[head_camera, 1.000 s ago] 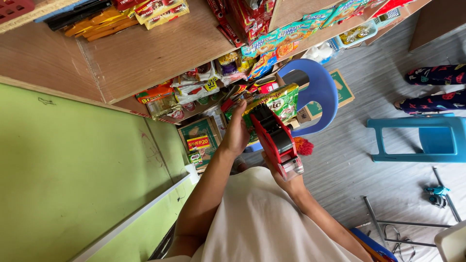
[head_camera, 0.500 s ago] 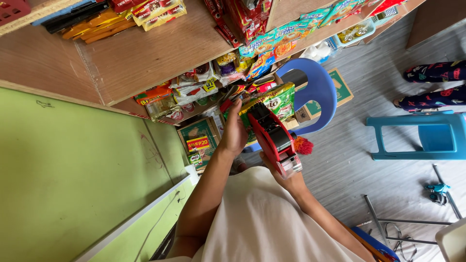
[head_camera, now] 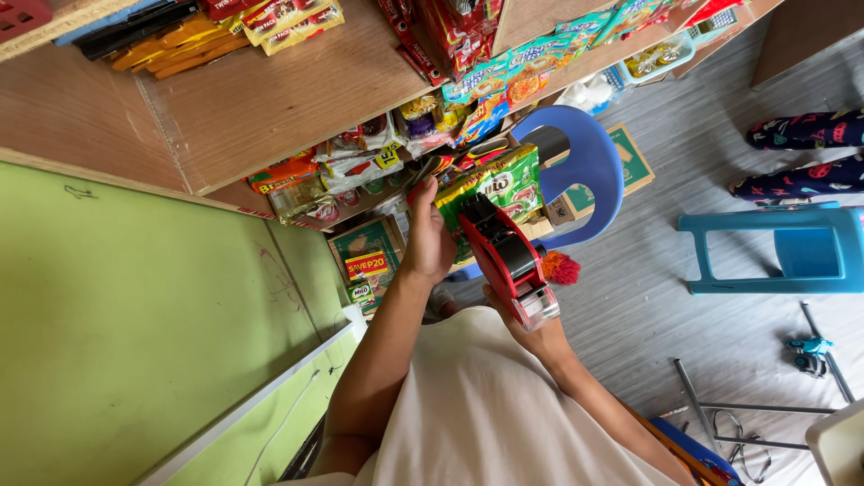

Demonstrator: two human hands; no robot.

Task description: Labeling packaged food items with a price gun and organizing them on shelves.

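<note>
My left hand (head_camera: 427, 238) grips a green sachet pack (head_camera: 490, 187) by its left edge and holds it up in front of the shelves. My right hand (head_camera: 531, 335) is wrapped round the handle of a red and black price-label gun (head_camera: 507, 261). The gun's nose rests against the lower part of the green pack. A small red fluffy tuft (head_camera: 560, 267) shows just right of the gun.
Wooden shelves (head_camera: 279, 99) hold several snack packets. A blue plastic chair (head_camera: 585, 166) and cartons (head_camera: 369, 256) stand below. A blue stool (head_camera: 778, 256) lies on the grey floor, a person's patterned legs (head_camera: 801, 153) beyond it. A green wall (head_camera: 135, 333) is left.
My left hand has lifted the green pack slightly and turned it more toward me. The label gun stays pressed against it, shifted a little left.
</note>
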